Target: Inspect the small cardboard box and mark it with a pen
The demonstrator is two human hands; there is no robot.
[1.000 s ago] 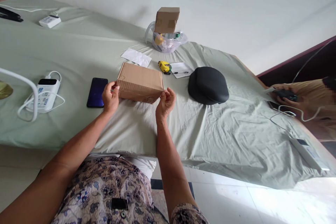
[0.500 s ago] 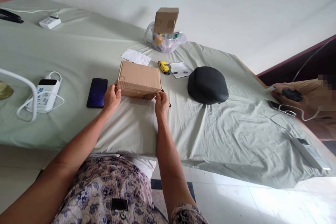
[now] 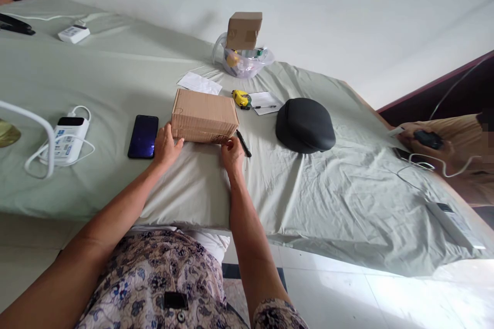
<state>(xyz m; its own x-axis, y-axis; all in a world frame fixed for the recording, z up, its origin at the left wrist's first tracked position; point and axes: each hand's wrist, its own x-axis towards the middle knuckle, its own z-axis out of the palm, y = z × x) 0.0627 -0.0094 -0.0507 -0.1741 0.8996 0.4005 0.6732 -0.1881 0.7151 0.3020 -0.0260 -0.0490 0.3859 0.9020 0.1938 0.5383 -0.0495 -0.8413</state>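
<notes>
A brown cardboard box (image 3: 204,113), its lid down, lies on the cloth in front of me. My left hand (image 3: 166,145) grips its front left corner, fingers along the left side and thumb at the front face. At the lower front edge, near the right corner, my right hand (image 3: 232,153) has its fingers curled and pinched against the box; the fingertips are partly hidden. A black pen (image 3: 244,144) lies just right of that hand. Close to my left hand, a dark smartphone (image 3: 143,136) rests face up.
Behind the box are a paper sheet (image 3: 199,83), a yellow tape measure (image 3: 241,98) and a notepad (image 3: 266,102). A clear basket (image 3: 249,68) holds a small carton (image 3: 244,31). A black case (image 3: 305,125) sits right, a white power bank (image 3: 67,140) left. Another person's hand (image 3: 436,146) holds a dark object.
My right hand has moved left along the box's front edge, uncovering the pen. My left thumb has shifted right across the front, and the front face now sits closer to the lid.
</notes>
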